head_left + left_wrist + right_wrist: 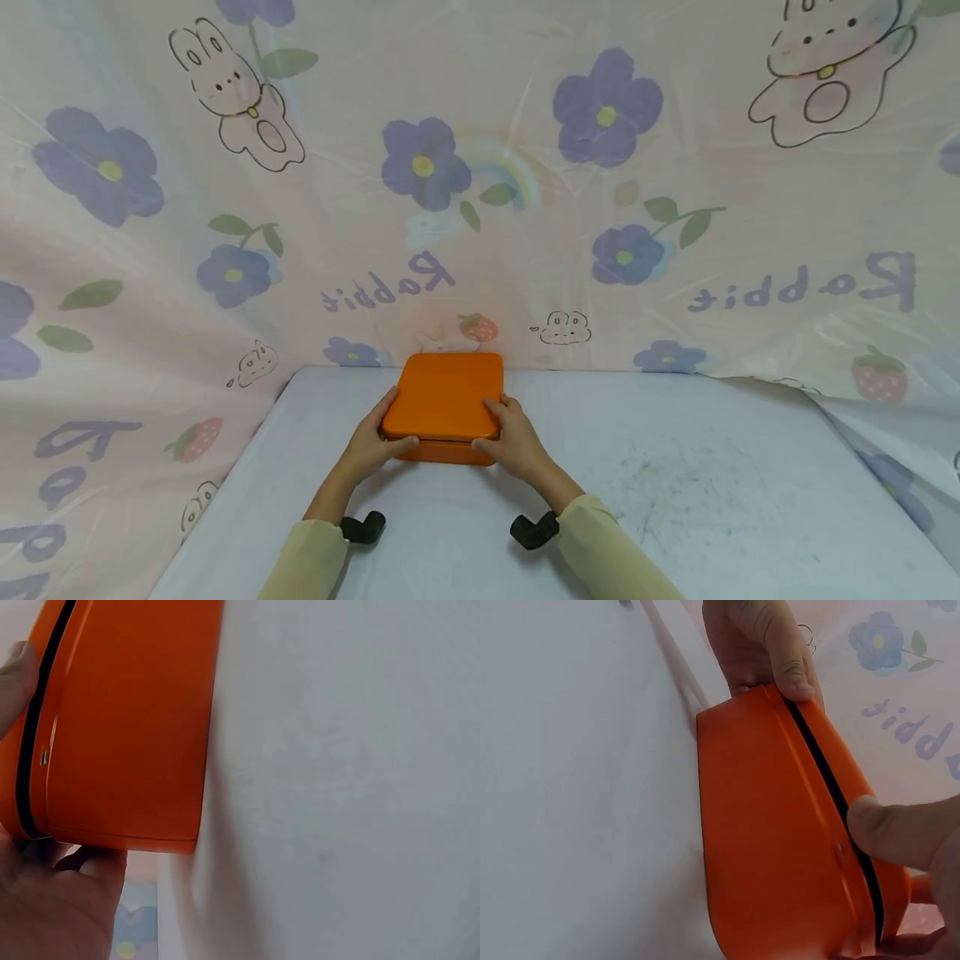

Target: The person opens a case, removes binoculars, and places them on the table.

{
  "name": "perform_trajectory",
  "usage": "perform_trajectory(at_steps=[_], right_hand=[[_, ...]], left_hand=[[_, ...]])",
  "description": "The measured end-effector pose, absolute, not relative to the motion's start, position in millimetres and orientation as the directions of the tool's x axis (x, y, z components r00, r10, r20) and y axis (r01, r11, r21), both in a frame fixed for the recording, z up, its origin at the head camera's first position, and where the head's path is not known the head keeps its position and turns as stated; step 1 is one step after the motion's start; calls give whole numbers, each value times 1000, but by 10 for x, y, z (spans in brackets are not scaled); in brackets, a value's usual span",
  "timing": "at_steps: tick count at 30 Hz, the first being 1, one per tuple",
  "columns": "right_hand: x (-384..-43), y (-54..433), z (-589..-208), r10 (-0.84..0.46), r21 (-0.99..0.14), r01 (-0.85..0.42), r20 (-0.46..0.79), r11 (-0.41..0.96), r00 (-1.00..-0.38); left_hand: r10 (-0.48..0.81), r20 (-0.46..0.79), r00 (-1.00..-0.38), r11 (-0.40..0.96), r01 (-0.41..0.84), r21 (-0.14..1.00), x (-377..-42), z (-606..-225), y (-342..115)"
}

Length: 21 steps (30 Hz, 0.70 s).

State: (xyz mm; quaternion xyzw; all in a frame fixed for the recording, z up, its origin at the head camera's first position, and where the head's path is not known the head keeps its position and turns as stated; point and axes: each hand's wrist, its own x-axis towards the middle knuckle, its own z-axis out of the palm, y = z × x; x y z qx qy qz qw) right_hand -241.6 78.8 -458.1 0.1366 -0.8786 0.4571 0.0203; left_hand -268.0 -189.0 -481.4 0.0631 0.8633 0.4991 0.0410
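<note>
An orange box [447, 396] with rounded corners and a lid sits near the back of the white table, between both hands. Along its front, a dark gap [829, 765] runs between lid and lower part. My left hand [369, 446] grips the left side, its thumb at the lid's front edge and its fingers [105, 870] at the side. The right hand [521, 442] holds the opposite side, with its thumb [892, 829] across the front edge of the lid. Inside the box nothing shows.
A white cloth-like cover [697, 483] with grey smudges on its right part lies over the table. Behind and at the sides hangs a curtain [510, 242] printed with rabbits and flowers. Black wrist mounts [534, 531] are worn at both sleeves.
</note>
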Motion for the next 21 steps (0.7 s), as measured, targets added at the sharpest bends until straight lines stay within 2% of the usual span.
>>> perform_trajectory(at_steps=[21], right_hand=[[-2375,876,-4437,-199,-772,-281,202,571,-959]], left_hand=[[142,100,-985,450,154,879,-2603,-4636,-1826]])
